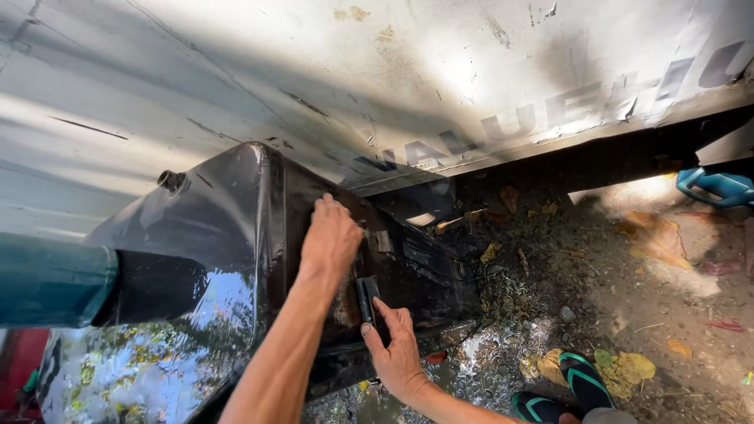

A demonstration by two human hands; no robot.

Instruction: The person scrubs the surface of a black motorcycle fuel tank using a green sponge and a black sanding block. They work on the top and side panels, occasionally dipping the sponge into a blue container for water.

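Observation:
A glossy black metal tank [228,228] lies beside a white vehicle panel [377,71]. My left hand [330,235] presses against the tank's dark side face near its top edge, fingers bent, its back toward me and the palm hidden. Lower down, my right hand [395,353] holds a small black rectangular block [367,298] against the same face, with thumb and fingers around its lower end. A rusty patch shows on the tank between the two hands.
A teal pipe [47,284] crosses at the left in front of the tank. Wet gravel ground [550,290] with dead leaves lies to the right. My feet in black-and-green sandals [583,381] stand at the bottom right. A blue plastic object [719,187] lies at the far right.

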